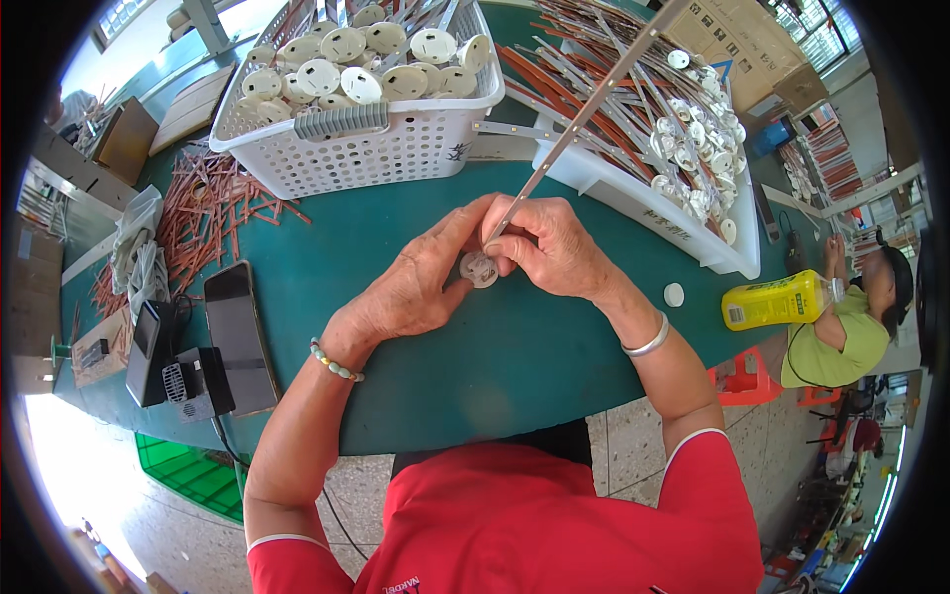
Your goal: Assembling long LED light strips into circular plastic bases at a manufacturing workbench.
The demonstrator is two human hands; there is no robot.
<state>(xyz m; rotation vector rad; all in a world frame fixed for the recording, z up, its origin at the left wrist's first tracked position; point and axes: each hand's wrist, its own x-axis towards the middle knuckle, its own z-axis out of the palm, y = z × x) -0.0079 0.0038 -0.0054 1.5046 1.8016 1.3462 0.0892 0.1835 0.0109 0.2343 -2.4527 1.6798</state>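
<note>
My left hand (416, 272) pinches a small round whitish disc (479, 270) between thumb and fingers, over the middle of the green table. My right hand (551, 247) is closed with thumb and forefinger on the lower end of a long, thin strip (594, 104) dotted along its length. The strip slants up to the right, past the top edge of the view. Its lower end meets the disc, and both hands touch there. The fingers hide whether the two are joined.
A white perforated basket (371, 153) of round cream discs stands behind my hands. To its right, a white bin (653, 213) holds strips and small white parts. Reddish strips (203, 203), a phone (242, 337), a white cap (674, 295) and a yellow bottle (777, 300) lie around. Another person (851, 337) sits at right.
</note>
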